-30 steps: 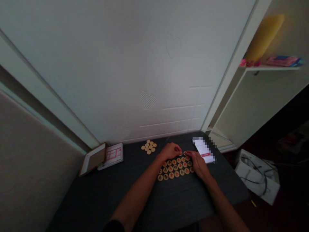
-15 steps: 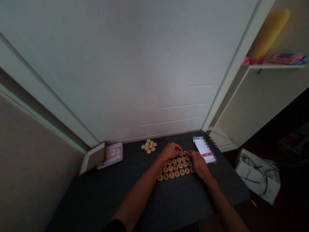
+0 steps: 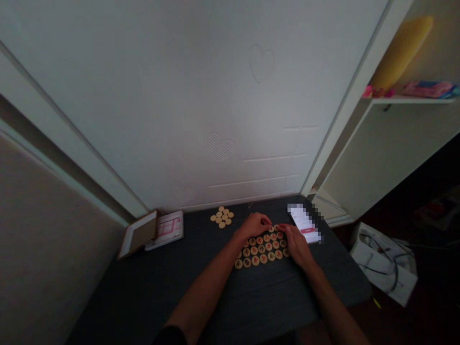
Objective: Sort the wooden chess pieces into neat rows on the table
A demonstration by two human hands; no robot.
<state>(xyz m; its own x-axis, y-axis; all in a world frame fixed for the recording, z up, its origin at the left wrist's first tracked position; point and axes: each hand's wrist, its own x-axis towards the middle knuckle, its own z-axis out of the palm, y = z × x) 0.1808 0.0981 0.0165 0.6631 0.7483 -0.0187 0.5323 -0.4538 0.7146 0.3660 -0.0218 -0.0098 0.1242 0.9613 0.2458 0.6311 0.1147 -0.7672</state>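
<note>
Marked discs (image 3: pixel 261 249): round pale wooden pieces with red or dark signs, lying flat in close rows on the dark table (image 3: pixel 172 292), in the lower middle of the frame between the two hands.
Long axis of the block: runs left to right across the frame, the right end a little higher than the left; about four rows deep, the discs touching or nearly so.
Facing: marked faces up; the signs are too small to read.
Left hand (image 3: pixel 254 224): at the block's upper left corner, knuckles up, fingers curled down onto the top row; I cannot tell whether it pinches a disc.
Right hand (image 3: pixel 295 240): along the block's right edge, fingers stretched toward the top row, tips close to the left hand's; I cannot tell whether it grips anything.
Plain discs (image 3: pixel 222 217): a small cluster with unmarked faces up, up and left of the block, apart from it and near the wall.
Blurred white item (image 3: pixel 304 223): flat on the table just right of the right hand.
Frame (image 3: pixel 138 235) and pink-and-white booklet (image 3: pixel 166 229): side by side at the table's far left edge.
Wall (image 3: pixel 251 110): pale, with a striped heart, behind the table.
Shelf (image 3: pixel 406 100): upper right, with a yellow roll (image 3: pixel 398 52) leaning on it.
White bag (image 3: pixel 384 266): on the floor right of the table, with dark cords across it.
</note>
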